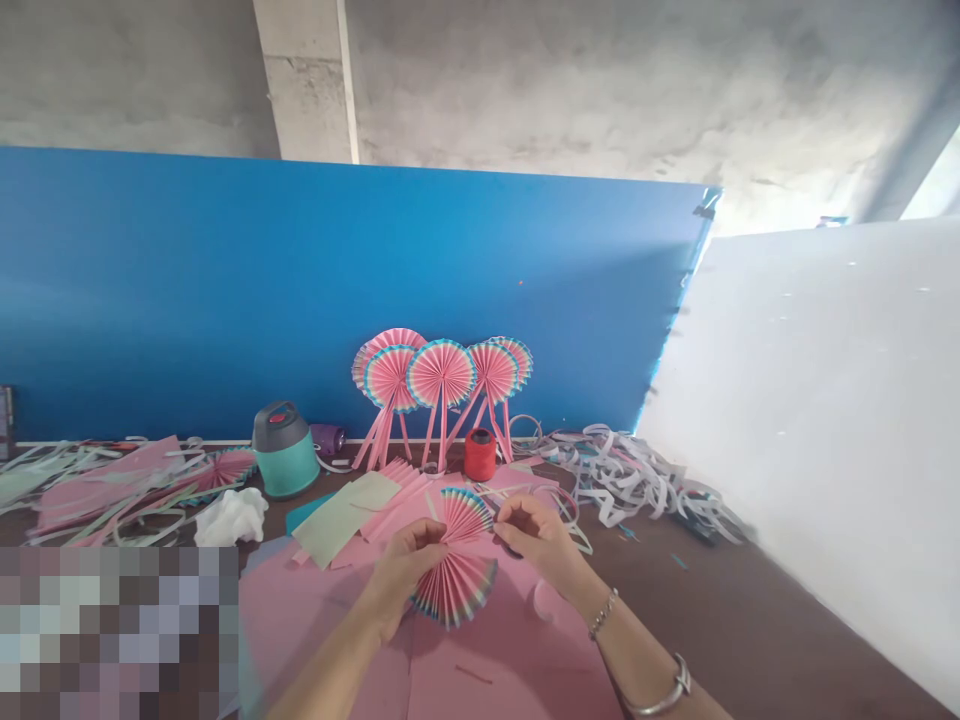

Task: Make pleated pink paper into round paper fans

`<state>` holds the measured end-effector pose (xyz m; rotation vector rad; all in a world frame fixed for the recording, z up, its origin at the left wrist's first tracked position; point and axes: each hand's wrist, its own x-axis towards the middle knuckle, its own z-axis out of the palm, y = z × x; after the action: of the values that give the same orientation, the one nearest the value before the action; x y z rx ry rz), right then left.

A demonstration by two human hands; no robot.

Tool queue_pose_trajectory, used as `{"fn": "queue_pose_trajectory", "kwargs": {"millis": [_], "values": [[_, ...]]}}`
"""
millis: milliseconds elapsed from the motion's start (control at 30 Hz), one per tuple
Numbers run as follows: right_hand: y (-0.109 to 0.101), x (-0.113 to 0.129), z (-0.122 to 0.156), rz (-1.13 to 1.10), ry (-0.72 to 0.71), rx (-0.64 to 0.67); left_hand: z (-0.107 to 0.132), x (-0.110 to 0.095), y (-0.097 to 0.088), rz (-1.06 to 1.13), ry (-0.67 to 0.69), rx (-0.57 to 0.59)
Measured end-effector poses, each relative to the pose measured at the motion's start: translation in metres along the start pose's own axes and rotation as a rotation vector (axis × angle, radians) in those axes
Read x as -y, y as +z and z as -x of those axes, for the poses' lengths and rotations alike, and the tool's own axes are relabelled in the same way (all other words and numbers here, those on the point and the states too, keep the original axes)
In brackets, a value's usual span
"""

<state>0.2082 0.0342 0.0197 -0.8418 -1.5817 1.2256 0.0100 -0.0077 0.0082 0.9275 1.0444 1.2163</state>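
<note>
A pleated pink paper fan with a blue and yellow striped edge is half spread above the table. My left hand pinches it at its middle fold from the left. My right hand has its fingers closed on the fan's upper right edge. Under both hands lies a large pink paper sheet.
Several finished pink fans on sticks lean against the blue wall. A red thread spool, a teal jar, a pale green sheet, crumpled white paper and heaps of white paper strips lie around. A white board stands at right.
</note>
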Motion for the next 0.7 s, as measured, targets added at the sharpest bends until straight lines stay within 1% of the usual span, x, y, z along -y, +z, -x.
{"fn": "queue_pose_trajectory", "kwargs": {"millis": [267, 367, 600, 700], "values": [[0.001, 0.002, 0.002, 0.287, -0.077, 0.040, 0.000, -0.005, 0.001, 0.121, -0.031, -0.057], [0.002, 0.003, 0.002, 0.329, -0.073, 0.047, -0.001, -0.005, 0.000, 0.127, -0.014, -0.070], [0.004, 0.004, 0.003, 0.359, -0.114, 0.055, 0.002, -0.010, 0.003, 0.133, 0.011, -0.070], [0.004, 0.006, 0.004, 0.368, -0.114, 0.075, 0.003, -0.013, 0.005, 0.109, 0.013, -0.112]]}}
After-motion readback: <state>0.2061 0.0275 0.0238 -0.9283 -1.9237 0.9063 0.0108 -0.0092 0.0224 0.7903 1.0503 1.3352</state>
